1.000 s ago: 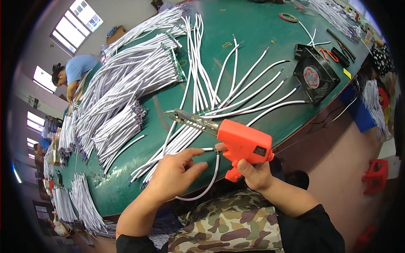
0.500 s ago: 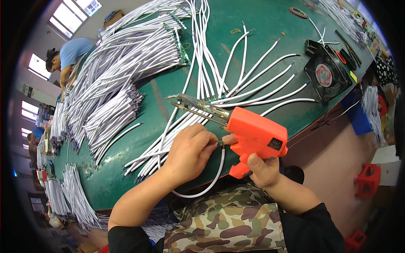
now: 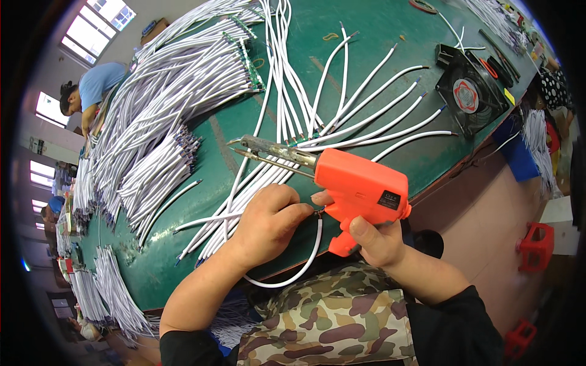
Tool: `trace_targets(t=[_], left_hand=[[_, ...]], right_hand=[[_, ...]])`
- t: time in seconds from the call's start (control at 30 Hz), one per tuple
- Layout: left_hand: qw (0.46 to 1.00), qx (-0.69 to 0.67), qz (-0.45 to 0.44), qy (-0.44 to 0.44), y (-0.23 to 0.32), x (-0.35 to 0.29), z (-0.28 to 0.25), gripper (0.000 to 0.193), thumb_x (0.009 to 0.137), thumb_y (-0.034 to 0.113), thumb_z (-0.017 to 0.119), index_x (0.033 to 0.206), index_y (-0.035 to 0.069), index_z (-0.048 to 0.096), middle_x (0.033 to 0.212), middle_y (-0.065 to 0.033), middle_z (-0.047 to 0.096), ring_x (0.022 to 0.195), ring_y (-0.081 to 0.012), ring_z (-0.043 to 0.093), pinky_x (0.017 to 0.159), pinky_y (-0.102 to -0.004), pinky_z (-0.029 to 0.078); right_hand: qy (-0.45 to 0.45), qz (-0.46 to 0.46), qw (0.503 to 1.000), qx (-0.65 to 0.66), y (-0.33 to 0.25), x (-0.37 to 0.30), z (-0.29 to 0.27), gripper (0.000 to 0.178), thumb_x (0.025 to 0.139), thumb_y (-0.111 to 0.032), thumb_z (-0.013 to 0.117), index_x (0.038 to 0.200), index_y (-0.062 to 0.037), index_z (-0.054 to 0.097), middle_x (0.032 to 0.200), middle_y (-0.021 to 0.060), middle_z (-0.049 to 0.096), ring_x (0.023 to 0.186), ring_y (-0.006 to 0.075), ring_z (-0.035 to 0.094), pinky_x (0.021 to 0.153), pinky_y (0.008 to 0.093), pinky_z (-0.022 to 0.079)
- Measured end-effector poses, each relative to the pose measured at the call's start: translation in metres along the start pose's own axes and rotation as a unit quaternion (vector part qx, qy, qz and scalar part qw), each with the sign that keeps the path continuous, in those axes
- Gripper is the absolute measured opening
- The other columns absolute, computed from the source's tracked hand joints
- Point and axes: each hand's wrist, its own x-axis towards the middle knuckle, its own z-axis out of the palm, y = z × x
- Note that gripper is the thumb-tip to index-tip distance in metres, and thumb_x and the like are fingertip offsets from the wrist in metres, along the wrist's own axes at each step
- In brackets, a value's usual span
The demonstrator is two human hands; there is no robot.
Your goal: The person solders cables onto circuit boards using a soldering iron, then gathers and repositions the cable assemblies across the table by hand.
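Note:
My right hand is wrapped round an orange soldering gun. The gun's metal tip points left, over a row of white cables on the green table. Just left of the grip, my left hand is closed in a pinch at the stripped end of a white cable. That cable loops down below the hand, near the table edge. Fingers of my right hand stick out past the gun close to the bare wire end. The fingers of my left hand partly hide the wire.
Large stacks of white cables with green circuit boards cover the table's left side. Single cables fan out right of centre toward a black fan. A person in blue bends over far left. Red stools stand right.
The view has shifted a little. My left thumb and fingers have changed their pinch slightly at the wire end. The soldering gun stays in my right hand, its tip still over the cables.

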Motion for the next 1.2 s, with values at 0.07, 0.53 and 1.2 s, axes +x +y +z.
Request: trace_targets(t=[0.07, 0.53, 1.2], left_hand=[[1.0, -0.018, -0.012, -0.007, 0.002, 0.002, -0.002, 0.026, 0.069, 0.003, 0.072, 0.094, 0.007, 0.065, 0.084, -0.0085, 0.056, 0.076, -0.0308, 0.057, 0.065, -0.043, 0.044], [0.998, -0.008, -0.056, 0.0, 0.019, 0.005, 0.006, 0.022, 0.074, 0.0, 0.076, 0.094, 0.005, 0.067, 0.083, -0.0099, 0.062, 0.073, -0.03, 0.06, 0.064, -0.0401, 0.047], [0.998, 0.062, 0.021, 0.009, 0.022, 0.001, 0.009, 0.025, 0.071, -0.003, 0.076, 0.094, 0.002, 0.066, 0.086, -0.0095, 0.06, 0.075, -0.0281, 0.058, 0.064, -0.0379, 0.049]], right_hand=[[0.015, 0.016, 1.0, 0.02, 0.001, -0.002, 0.0, 0.039, 0.096, -0.018, 0.065, 0.13, -0.0005, 0.057, 0.115, 0.0045, 0.066, 0.085, 0.0057, 0.057, 0.071, 0.0222, 0.046], [-0.018, 0.025, 0.995, -0.09, -0.001, -0.014, -0.014, 0.055, 0.101, -0.034, 0.054, 0.136, 0.0079, 0.047, 0.128, 0.02, 0.061, 0.119, 0.0274, 0.058, 0.104, 0.0422, 0.044], [-0.034, -0.022, 0.916, -0.399, -0.052, -0.115, -0.04, 0.047, 0.094, -0.039, 0.061, 0.116, 0.0023, 0.064, 0.101, 0.0121, 0.069, 0.081, 0.0296, 0.065, 0.07, 0.0368, 0.049]])
